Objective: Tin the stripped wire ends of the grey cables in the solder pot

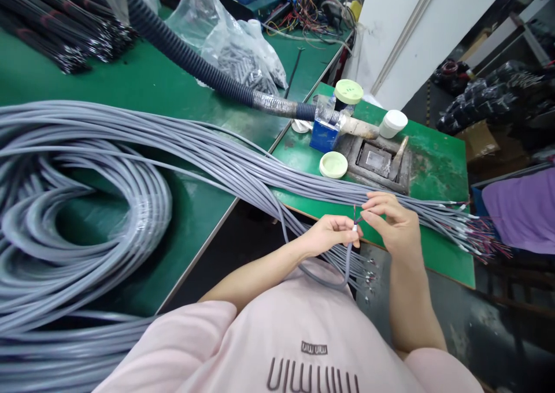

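Observation:
My left hand (333, 232) is closed around the end of a grey cable (348, 260), just below its white-wrapped tip. Thin dark and reddish wires (355, 217) stick up out of that tip. My right hand (394, 222) is beside it, thumb and forefinger pinched at one of these thin wires. Behind both hands a long bundle of grey cables (303, 186) runs across the bench, and its stripped ends (481, 237) fan out at the right. More cable ends (368, 277) hang below the bench edge near my body.
Coiled grey cable (147, 219) fills the left bench. A soldering pot (377, 159) sits behind the bundle, beside a ribbed black hose (186, 52), a blue box (324, 136), a white cup (393, 123) and a shallow pale lid (333, 165). A purple-clothed person (520, 208) is at right.

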### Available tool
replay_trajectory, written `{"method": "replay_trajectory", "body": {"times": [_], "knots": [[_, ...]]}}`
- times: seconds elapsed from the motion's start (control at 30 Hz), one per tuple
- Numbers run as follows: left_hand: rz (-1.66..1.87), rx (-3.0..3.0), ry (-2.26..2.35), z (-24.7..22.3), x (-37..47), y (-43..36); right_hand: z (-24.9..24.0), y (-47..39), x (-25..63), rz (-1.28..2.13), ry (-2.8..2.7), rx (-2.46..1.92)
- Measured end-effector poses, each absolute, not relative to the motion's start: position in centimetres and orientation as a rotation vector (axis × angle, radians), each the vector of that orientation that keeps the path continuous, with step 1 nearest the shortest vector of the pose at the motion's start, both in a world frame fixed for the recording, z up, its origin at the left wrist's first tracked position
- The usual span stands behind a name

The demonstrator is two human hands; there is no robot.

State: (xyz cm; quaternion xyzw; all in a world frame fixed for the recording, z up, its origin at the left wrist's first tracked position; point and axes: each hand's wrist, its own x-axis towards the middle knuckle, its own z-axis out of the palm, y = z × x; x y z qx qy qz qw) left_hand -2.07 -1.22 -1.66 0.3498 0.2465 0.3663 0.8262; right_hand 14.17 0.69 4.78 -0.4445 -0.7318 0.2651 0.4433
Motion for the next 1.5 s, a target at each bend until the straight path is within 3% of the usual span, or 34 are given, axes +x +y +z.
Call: {"method": "replay_trajectory", "body": {"times": [0.3, 0.5, 0.77, 0.97, 1.13, 1.27, 1.5], "knots": [[0.831, 0.412, 0.468, -1.6, -2.7, -0.3, 5.1, -1.7, 15.2, 0.096, -1.799, -1.096], [0.847, 0.330, 0.404, -1.4, -2.6, 0.2, 3.2, -2.4, 15.7, 0.108, -2.271, -0.946], [0.838, 0.322, 0.348, -0.1, -2.5, 0.6, 1.9, -1.2, 14.7, 0.058, -2.209, -0.865], [0.895, 0.655, 0.470, 1.4, -4.0, 0.0, 3.3, 0.1, 13.6, 0.101, -1.880, -0.979], [0.971, 1.317, 0.664, 2.9, -6.5, -0.7, 4.8, 2.1, 13.5, 0.028, -1.728, -1.136], [0.963, 1.691, 0.765, 2.9, -7.6, -0.1, 6.0, 5.0, 13.9, -0.054, -1.812, -1.154], [0.915, 1.734, 0.682, 2.6, -7.7, 0.0, 8.3, 10.1, 13.1, -0.117, -2.193, -1.128]]}}
